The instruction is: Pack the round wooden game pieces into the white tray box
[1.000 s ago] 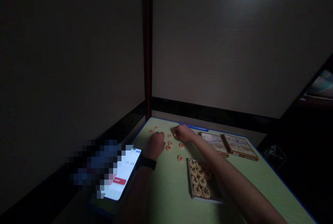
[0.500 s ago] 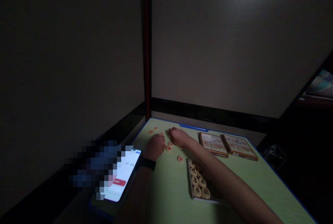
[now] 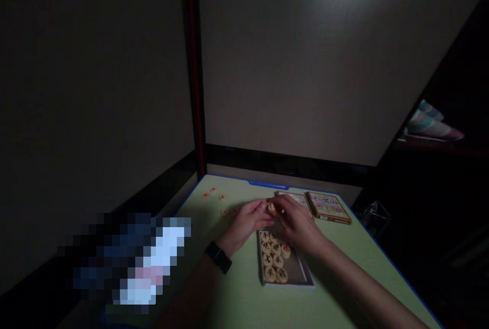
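Note:
A shallow box (image 3: 297, 269) holds round wooden Chinese chess pieces (image 3: 277, 260), mostly with black characters; one with a red character (image 3: 285, 249) lies among them. Above its far end my hands meet. My right hand (image 3: 298, 222) has its fingers closed around a pale chess piece (image 3: 271, 207). My left hand (image 3: 248, 221), wearing a dark watch on the wrist, has its fingers stretched toward that piece; whether they touch it I cannot tell. Several red-character pieces (image 3: 222, 197) lie loose on the green table (image 3: 237, 288) beyond my left hand.
Two flat printed boxes lie at the back right, one (image 3: 328, 207) in plain view, the other (image 3: 300, 197) partly behind my right hand. A blurred-out bright phone (image 3: 156, 263) is at the left edge. Walls (image 3: 282, 64) rise behind the table.
Both hands have moved from the loose red pieces to above the box, with a piece now between the right fingers. The view has shifted right. A red-character piece now shows in the box.

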`<action>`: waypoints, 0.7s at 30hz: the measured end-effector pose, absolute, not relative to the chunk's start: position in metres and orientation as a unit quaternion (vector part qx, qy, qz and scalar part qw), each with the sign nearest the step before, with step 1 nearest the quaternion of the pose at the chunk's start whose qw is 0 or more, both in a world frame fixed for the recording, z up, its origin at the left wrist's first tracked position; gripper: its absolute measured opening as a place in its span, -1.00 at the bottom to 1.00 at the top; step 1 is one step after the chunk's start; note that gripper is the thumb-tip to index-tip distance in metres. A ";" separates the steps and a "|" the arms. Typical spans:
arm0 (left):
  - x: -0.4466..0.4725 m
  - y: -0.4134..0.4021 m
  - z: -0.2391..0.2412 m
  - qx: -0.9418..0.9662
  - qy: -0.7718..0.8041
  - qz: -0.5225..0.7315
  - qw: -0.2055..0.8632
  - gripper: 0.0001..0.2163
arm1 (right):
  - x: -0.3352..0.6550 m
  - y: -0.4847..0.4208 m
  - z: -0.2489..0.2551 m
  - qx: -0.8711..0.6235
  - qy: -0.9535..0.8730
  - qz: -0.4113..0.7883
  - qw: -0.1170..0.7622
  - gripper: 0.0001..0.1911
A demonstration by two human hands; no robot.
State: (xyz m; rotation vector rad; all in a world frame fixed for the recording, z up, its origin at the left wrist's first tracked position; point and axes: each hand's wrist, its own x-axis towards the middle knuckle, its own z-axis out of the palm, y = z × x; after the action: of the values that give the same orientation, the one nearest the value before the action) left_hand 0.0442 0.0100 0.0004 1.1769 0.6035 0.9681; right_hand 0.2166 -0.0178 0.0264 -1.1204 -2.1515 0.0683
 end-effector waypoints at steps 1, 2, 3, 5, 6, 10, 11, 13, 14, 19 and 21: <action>0.050 0.005 -0.003 0.499 0.248 0.434 0.708 -0.54 | 0.216 -0.024 0.021 -0.444 -0.819 0.020 0.362 -0.76; 0.054 0.002 -0.006 0.480 0.236 0.435 0.724 -0.53 | 0.215 -0.029 0.015 -0.457 -0.808 0.013 0.372 -0.75; 0.056 -0.001 -0.009 0.467 0.234 0.435 0.734 -0.53 | 0.214 -0.033 0.010 -0.471 -0.797 0.006 0.377 -0.74; 0.056 -0.004 -0.013 0.450 0.238 0.434 0.744 -0.54 | 0.211 -0.038 0.003 -0.494 -0.781 -0.006 0.381 -0.73; 0.055 -0.004 -0.014 0.444 0.241 0.433 0.747 -0.55 | 0.211 -0.040 0.000 -0.499 -0.777 -0.010 0.383 -0.73; 0.051 -0.004 -0.009 0.440 0.255 0.431 0.745 -0.58 | 0.214 -0.043 -0.004 -0.484 -0.765 -0.007 0.425 -0.75; 0.051 -0.004 -0.007 0.445 0.264 0.427 0.741 -0.59 | 0.217 -0.044 -0.004 -0.478 -0.760 -0.005 0.440 -0.76; 0.050 -0.005 -0.002 0.458 0.287 0.417 0.731 -0.60 | 0.221 -0.046 -0.003 -0.460 -0.757 -0.002 0.464 -0.77; 0.050 -0.005 -0.001 0.465 0.298 0.409 0.727 -0.58 | 0.223 -0.047 -0.003 -0.448 -0.759 -0.003 0.473 -0.78; 0.054 -0.006 -0.006 0.518 0.333 0.357 0.702 -0.50 | 0.221 -0.052 -0.001 -0.395 -0.776 -0.005 0.492 -0.80; 0.056 -0.006 -0.011 0.538 0.331 0.351 0.691 -0.45 | 0.217 -0.054 -0.001 -0.390 -0.779 -0.003 0.491 -0.80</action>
State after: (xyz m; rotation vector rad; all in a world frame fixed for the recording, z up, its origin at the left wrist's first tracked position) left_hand 0.0563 -0.0065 -0.0108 1.2033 0.7403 0.7852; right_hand 0.2169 -0.0540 -0.0007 -0.9463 -1.8912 -0.0066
